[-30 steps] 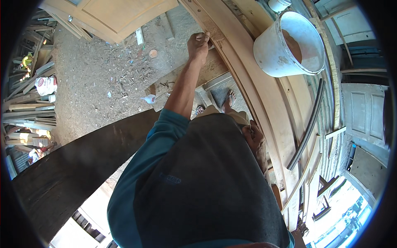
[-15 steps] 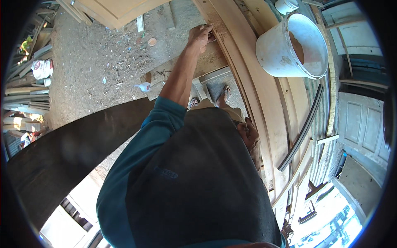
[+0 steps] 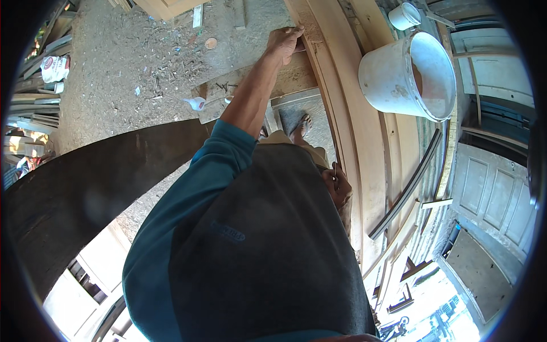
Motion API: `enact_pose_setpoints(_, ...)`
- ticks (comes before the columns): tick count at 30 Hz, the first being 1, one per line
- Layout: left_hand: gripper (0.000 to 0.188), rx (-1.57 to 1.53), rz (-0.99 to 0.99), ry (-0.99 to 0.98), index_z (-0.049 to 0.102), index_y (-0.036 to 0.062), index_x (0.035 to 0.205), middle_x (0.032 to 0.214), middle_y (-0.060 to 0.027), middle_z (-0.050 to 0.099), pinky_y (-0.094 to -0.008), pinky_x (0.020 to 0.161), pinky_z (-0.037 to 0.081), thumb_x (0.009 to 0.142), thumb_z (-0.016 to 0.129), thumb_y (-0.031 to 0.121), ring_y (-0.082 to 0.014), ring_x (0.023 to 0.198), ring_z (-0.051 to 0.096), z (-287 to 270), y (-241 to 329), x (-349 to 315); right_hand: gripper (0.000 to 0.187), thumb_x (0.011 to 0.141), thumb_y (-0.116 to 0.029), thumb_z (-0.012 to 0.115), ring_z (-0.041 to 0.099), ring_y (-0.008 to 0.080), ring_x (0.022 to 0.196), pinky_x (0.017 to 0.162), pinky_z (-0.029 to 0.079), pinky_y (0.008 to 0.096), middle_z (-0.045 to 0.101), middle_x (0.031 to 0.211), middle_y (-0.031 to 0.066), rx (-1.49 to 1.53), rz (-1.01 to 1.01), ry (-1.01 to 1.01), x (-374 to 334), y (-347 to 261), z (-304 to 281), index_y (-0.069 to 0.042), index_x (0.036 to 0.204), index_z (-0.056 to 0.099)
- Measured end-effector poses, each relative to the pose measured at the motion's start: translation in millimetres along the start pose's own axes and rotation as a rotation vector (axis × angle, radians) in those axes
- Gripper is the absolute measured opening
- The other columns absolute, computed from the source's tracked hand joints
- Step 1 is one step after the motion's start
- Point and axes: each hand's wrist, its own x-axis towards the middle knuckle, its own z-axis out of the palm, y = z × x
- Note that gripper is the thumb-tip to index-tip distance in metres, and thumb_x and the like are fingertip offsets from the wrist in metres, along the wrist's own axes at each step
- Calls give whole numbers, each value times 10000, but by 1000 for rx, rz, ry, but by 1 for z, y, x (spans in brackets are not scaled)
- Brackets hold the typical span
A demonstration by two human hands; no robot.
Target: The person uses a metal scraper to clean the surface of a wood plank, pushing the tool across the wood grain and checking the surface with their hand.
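Note:
A long pale wooden board [image 3: 340, 80] runs down the right of the head view, close beside my body. My left hand [image 3: 285, 44], arm stretched forward, grips its near edge toward the far end, with thumb and fingers closed there. Lower down and close to my waist, my right hand [image 3: 338, 188] is curled next to the same edge. A thin, light sliver sticks up from its fingers, too small to name. My dark shirt hides part of the right hand and forearm.
A large white bucket [image 3: 386, 77] stands on the boards to the right, with a smaller white pail [image 3: 404, 16] beyond it. Nearby lies a dark, narrow strip [image 3: 405, 185]. A curved dark slab [image 3: 108, 165] spans the left. Wood scraps litter the floor [image 3: 131, 62].
The whole view has shifted slightly, so the bucket, dark strip and door panels sit lower. Both hands stay at the board's edge, the left still gripping it.

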Motion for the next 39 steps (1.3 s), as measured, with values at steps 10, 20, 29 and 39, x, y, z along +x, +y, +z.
enact_pose_setpoints(10,526,50,38,-7,612,-76,1412,1402,-152,680,-457,1018,648,1062,748,292,-256,1246,687,-4,-8,6,285,1066,-126,713,675,68,749,666,536,248,738,1130,68,22,120,-52,-2,-11,-7,35,1299,681)
enact_pose_setpoints(20,486,53,41,18,665,-60,1340,1235,-124,748,-425,939,653,1054,761,321,-229,1088,739,-4,-10,8,160,1035,-104,746,755,130,825,699,583,301,738,1373,164,-24,-49,-8,-2,-22,-6,11,1145,724)
enact_pose_setpoints(29,483,74,56,88,656,-71,1348,1198,-114,751,-412,919,656,1050,767,293,-222,1023,745,-7,-23,26,198,1038,-113,743,780,156,861,768,606,317,761,1321,117,-19,126,-45,-3,-28,-8,-4,1202,727)
enact_pose_setpoints(39,487,83,66,33,663,-58,1370,1227,-113,746,-383,874,670,1052,765,296,-216,1013,750,-3,-13,9,172,1041,-84,733,742,150,1033,826,595,298,638,1502,297,23,101,-28,-1,-22,-9,14,1182,736)
